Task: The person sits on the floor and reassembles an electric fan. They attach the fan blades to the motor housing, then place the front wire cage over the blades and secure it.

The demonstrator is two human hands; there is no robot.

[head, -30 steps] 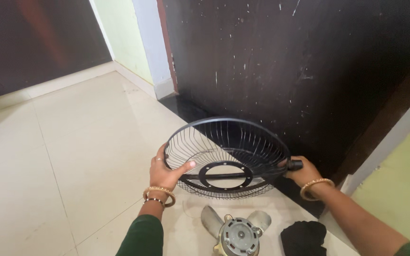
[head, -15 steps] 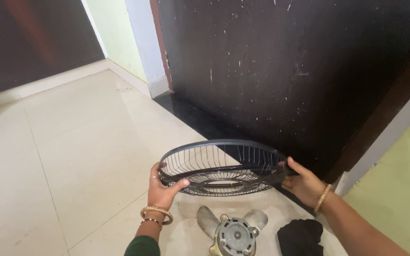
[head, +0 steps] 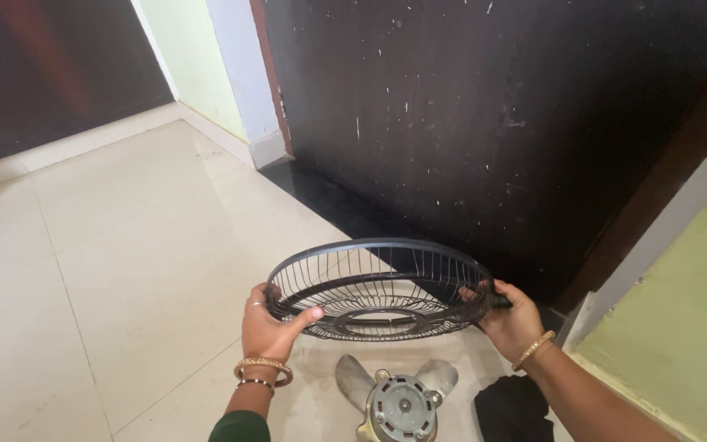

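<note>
Item: fan guard [head: 380, 288], gripped at opposite rims by my left hand [head: 267, 323] and right hand [head: 511, 321]; keep level above motor [head: 401, 407]

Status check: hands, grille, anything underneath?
Left hand and right hand grip fan grille rim, opposite sides. Grille held above floor. Fan motor below, apart.

No packages, labels, signs or screens in view

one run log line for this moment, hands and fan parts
left hand: grips fan guard rim | right hand: grips opposite rim | fan motor: floor, below guard | black cloth: beside motor
</note>
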